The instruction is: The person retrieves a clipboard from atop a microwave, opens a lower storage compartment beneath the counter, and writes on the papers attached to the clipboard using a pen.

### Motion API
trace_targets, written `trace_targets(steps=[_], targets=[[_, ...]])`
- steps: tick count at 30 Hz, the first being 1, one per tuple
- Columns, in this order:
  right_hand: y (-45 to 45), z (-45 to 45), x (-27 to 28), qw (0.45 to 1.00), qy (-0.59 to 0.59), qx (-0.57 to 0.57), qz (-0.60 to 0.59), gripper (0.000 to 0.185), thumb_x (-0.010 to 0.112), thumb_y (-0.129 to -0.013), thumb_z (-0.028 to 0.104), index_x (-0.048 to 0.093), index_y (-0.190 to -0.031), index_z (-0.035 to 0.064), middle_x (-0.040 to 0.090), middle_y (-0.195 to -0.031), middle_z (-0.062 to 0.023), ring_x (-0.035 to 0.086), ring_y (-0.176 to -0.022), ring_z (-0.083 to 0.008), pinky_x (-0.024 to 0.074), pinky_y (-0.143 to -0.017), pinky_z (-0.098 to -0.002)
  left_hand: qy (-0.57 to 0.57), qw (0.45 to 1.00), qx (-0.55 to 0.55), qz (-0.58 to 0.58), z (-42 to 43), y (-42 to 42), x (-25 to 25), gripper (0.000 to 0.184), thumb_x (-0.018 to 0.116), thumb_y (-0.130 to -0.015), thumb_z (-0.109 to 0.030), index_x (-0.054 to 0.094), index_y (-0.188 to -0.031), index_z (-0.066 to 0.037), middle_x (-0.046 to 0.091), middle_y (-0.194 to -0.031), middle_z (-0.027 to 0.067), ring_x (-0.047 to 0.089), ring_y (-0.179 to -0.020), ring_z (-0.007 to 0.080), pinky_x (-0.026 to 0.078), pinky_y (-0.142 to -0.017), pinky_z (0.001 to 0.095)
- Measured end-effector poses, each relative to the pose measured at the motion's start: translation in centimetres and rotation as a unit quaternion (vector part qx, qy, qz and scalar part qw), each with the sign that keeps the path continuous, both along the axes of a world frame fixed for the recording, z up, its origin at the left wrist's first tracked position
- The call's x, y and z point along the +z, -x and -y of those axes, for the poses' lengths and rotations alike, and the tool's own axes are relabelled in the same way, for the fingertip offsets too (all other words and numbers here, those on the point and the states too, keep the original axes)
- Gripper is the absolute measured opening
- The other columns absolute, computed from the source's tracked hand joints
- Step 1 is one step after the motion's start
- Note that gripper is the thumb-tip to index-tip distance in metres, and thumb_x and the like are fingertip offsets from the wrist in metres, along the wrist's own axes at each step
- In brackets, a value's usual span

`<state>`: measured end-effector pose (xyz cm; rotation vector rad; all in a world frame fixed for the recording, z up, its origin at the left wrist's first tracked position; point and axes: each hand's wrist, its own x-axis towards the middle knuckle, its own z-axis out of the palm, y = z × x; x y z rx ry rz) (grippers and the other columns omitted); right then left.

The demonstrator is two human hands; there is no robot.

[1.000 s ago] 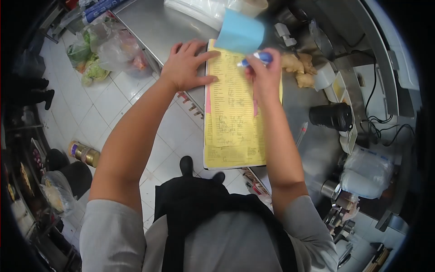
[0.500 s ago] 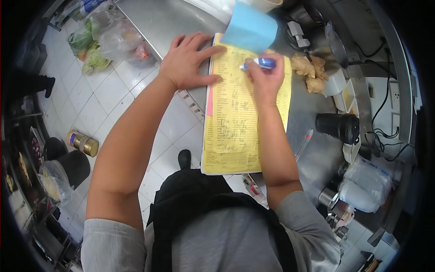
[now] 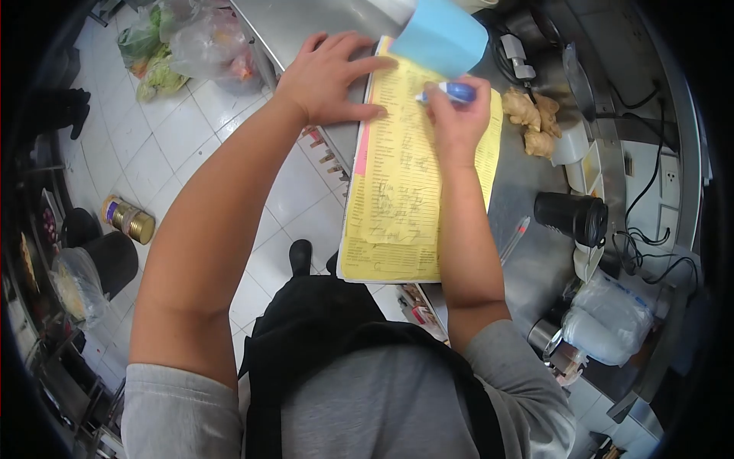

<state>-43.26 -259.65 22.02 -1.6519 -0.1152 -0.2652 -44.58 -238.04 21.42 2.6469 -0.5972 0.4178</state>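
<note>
A stack of yellow printed sheets (image 3: 394, 199) with handwriting lies at the edge of the steel counter. My left hand (image 3: 329, 79) is spread open, its thumb and index finger resting on the upper left edge of the sheets. Between the fingers of my right hand (image 3: 461, 115) is a blue and white marker (image 3: 457, 92), its tip pointing left, at or just over the upper part of the page. A light blue sheet (image 3: 442, 42) covers the top of the stack. Pink paper (image 3: 361, 152) shows at the left side.
Right of the sheets, the steel counter (image 3: 516, 195) holds ginger (image 3: 538, 122), a pen (image 3: 515, 239), a black cup (image 3: 569, 217) and wrapped white containers (image 3: 608, 325). Bagged vegetables (image 3: 206, 50), a can (image 3: 128, 220) and a black bin (image 3: 115, 262) are at the left.
The view has shifted, so the sheets appear tilted slightly more. My right hand still grips the marker near the page's upper part; my left hand remains spread at the edge.
</note>
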Motion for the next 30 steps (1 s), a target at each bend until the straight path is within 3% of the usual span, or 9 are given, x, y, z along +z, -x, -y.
trace_targets(steps=[5, 17, 20, 23, 26, 30], targets=[[0.2, -0.4, 0.4, 0.992, 0.122, -0.034, 0.025, 0.038, 0.081, -0.072, 0.015, 0.051, -0.091, 0.0057, 0.058, -0.077, -0.0013, 0.055, -0.066, -0.0069, 0.0472, -0.059, -0.0233, -0.001, 1.0, 0.0, 0.001, 0.0, -0.1, -0.3, 0.065, 0.071, -0.071, -0.056, 0.057, -0.13, -0.034, 0.046, -0.14, 0.0059, 0.038, -0.135, 0.0245, 0.021, -0.115, 0.0487], [-0.2, -0.5, -0.1, 0.98, 0.165, -0.073, 0.081, 0.038, 0.079, -0.069, 0.017, 0.051, -0.09, 0.004, 0.056, -0.075, -0.0052, 0.054, -0.065, -0.013, 0.0474, -0.062, -0.0293, -0.008, 1.0, 0.007, -0.006, 0.0, 0.0, -0.2, 0.066, 0.071, -0.071, -0.056, 0.056, -0.131, -0.034, 0.045, -0.141, 0.0054, 0.038, -0.135, 0.0246, 0.021, -0.114, 0.0481], [0.0, -0.3, 0.1, 0.986, 0.146, -0.05, 0.063, 0.037, 0.079, -0.07, 0.012, 0.05, -0.093, 0.0046, 0.056, -0.084, -0.0046, 0.054, -0.07, -0.0112, 0.0477, -0.064, -0.0278, -0.008, 1.0, 0.005, -0.004, 0.0, -0.1, -0.1, 0.065, 0.071, -0.071, -0.056, 0.056, -0.131, -0.034, 0.045, -0.141, 0.0054, 0.038, -0.135, 0.0247, 0.021, -0.114, 0.0478], [-0.4, 0.3, -0.5, 0.997, -0.068, -0.04, 0.015, 0.039, 0.079, -0.072, 0.005, 0.049, -0.097, 0.0054, 0.054, -0.097, -0.0052, 0.054, -0.079, -0.0098, 0.0486, -0.067, -0.0258, -0.005, 1.0, 0.003, 0.0, 0.0, 0.0, -0.2, 0.064, 0.071, -0.072, -0.055, 0.057, -0.13, -0.034, 0.046, -0.14, 0.0055, 0.038, -0.135, 0.0248, 0.021, -0.114, 0.0477], [-0.5, 0.6, -0.7, 0.999, -0.039, -0.023, 0.001, 0.042, 0.079, -0.073, 0.001, 0.047, -0.1, 0.0058, 0.051, -0.106, -0.0063, 0.053, -0.085, -0.009, 0.0491, -0.069, -0.0238, -0.006, 1.0, 0.005, 0.0, 0.0, 0.0, -0.1, 0.063, 0.071, -0.072, -0.054, 0.057, -0.129, -0.033, 0.046, -0.14, 0.0056, 0.039, -0.135, 0.025, 0.022, -0.114, 0.0475], [-0.5, 0.6, -0.9, 0.999, -0.025, -0.008, 0.026, 0.041, 0.08, -0.073, 0.003, 0.047, -0.098, 0.0058, 0.053, -0.097, -0.0045, 0.054, -0.078, -0.0085, 0.0487, -0.066, -0.0237, -0.005, 1.0, 0.005, 0.003, 0.0, -0.1, -0.1, 0.062, 0.071, -0.072, -0.054, 0.058, -0.128, -0.033, 0.046, -0.139, 0.0056, 0.039, -0.134, 0.025, 0.022, -0.114, 0.0476]])
